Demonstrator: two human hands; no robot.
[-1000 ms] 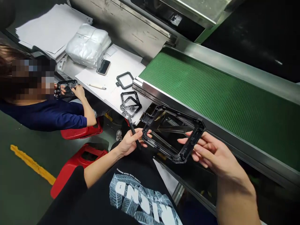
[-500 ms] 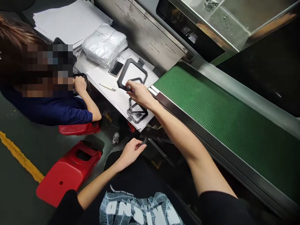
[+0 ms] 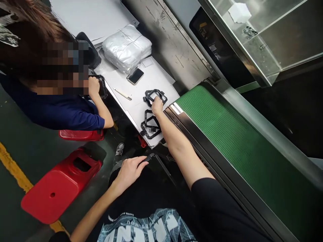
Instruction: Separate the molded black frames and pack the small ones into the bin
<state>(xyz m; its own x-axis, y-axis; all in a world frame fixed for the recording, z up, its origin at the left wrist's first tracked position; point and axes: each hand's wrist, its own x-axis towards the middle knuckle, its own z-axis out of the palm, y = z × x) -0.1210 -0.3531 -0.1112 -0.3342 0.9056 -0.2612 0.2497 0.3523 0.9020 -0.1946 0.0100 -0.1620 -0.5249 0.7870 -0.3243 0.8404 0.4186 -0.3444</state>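
Note:
Over the white-covered table, my right hand reaches to a black angular frame by the belt's end. Its fingers are curled at the frame's near side, and frames seem to overlap there. Closer to the table's front corner lie more black frames, one partly over another. My left hand is low, in front of my body. Thumb and fingers pinch a dark, slim piece; its far part merges with the dark background, so I cannot tell its whole shape.
A green conveyor belt runs along the right. On the table are a phone, a pale pen-like tool and a wrapped plastic bundle. A seated co-worker is at left, near a red stool.
My right hand has brought the frame it held raised down to the table by the belt. My left hand has moved slightly left and still pinches the dark piece. The view has shifted.

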